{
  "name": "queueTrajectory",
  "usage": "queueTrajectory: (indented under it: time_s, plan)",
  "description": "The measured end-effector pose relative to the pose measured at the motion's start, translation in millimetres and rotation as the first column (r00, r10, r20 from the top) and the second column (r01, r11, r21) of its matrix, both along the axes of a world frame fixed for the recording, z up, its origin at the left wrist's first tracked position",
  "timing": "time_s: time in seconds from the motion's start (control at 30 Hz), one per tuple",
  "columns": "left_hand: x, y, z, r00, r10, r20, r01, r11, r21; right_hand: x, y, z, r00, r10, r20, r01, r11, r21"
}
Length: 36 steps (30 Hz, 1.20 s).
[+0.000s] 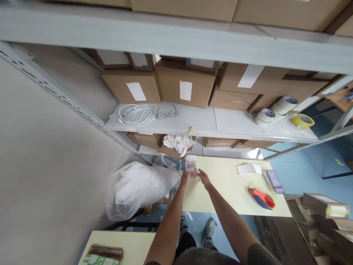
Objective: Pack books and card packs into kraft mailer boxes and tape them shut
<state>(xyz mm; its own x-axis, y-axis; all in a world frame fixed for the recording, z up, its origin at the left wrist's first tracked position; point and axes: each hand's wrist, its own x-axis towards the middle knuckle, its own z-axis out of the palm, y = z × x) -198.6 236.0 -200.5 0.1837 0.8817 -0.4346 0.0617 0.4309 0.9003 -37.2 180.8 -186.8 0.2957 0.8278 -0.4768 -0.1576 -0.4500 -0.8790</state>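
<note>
A small, blurred white-and-pink packet (191,162) with a dark patch in its middle is at the left end of the pale yellow table (220,195). My left hand (185,177) is at its lower left edge, with the fingers closed on it. On the other side, my right hand (204,178) has its fingers stretched towards the packet's lower right corner, thumb apart. Whether those right fingertips touch it is hard to make out.
A tape dispenser (261,198), a folded white paper (249,169) and a blurred-out purple item (274,181) lie on the table's right. A big white plastic bag (140,186) bulges at left. Shelf items include a coiled white cable (138,115), glasses (167,113) and tape rolls (285,105).
</note>
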Motion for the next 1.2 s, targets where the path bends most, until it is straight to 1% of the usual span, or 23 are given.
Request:
queueTrajectory:
  time_s: [0.07,0.13,0.2,0.27,0.33,0.4,0.47,0.53,0.63,0.7,0.8,0.87,0.93,1.0,1.1,1.2]
  plan:
    - [-2,-12,15.0,0.999,0.000,-0.039,0.002,0.999,0.043,2,-13,5.8,0.999,-0.044,0.017,0.045,0.998,-0.032]
    - [-7,-27,27.3,0.997,-0.020,-0.073,0.027,0.996,0.089,6,-31,13.3,1.000,-0.028,0.004,0.028,0.999,-0.030]
    - [-14,-44,35.9,0.987,-0.036,-0.155,0.052,0.994,0.097,11,-51,21.6,1.000,-0.022,0.016,0.022,1.000,0.002]
    - [-22,-61,42.7,0.974,-0.074,-0.214,0.101,0.988,0.119,19,-73,29.4,1.000,-0.002,0.016,0.001,1.000,0.027]
    - [-28,-77,51.8,0.961,-0.099,-0.259,0.138,0.981,0.137,28,-93,36.9,0.999,-0.025,0.027,0.024,0.999,0.040]
    - [-31,-91,66.3,0.954,-0.133,-0.267,0.182,0.969,0.165,39,-110,45.4,0.997,-0.062,0.046,0.059,0.996,0.066]
    - [-30,-105,86.1,0.954,-0.146,-0.262,0.198,0.962,0.185,53,-125,56.2,0.994,-0.086,0.068,0.078,0.991,0.111]
    - [-28,-118,108.6,0.960,-0.115,-0.255,0.171,0.962,0.212,69,-138,69.6,0.992,-0.088,0.090,0.072,0.984,0.165]
    - [-25,-142,139.7,0.967,-0.003,-0.255,0.073,0.961,0.266,93,-157,91.0,0.992,-0.053,0.112,0.026,0.972,0.235]
    - [-26,-162,155.7,0.964,0.073,-0.257,0.006,0.956,0.294,108,-172,102.3,0.993,-0.018,0.116,-0.015,0.962,0.273]
    - [-29,-195,175.7,0.959,0.162,-0.234,-0.079,0.940,0.331,125,-193,113.4,0.994,0.039,0.105,-0.071,0.944,0.322]
    - [-31,-215,192.1,0.953,0.217,-0.213,-0.128,0.921,0.367,135,-204,121.4,0.991,0.083,0.103,-0.114,0.930,0.349]
    - [-32,-229,215.1,0.940,0.274,-0.205,-0.169,0.891,0.421,145,-209,135.5,0.984,0.131,0.117,-0.166,0.914,0.369]
    - [-34,-237,245.6,0.926,0.318,-0.205,-0.186,0.854,0.486,158,-209,157.9,0.971,0.186,0.152,-0.232,0.891,0.391]
    - [-41,-247,298.8,0.924,0.299,-0.239,-0.114,0.812,0.572,181,-206,203.8,0.936,0.260,0.238,-0.340,0.844,0.416]
    - [-57,-269,347.9,0.907,0.252,-0.339,0.006,0.795,0.607,207,-211,253.0,0.884,0.318,0.344,-0.448,0.787,0.423]
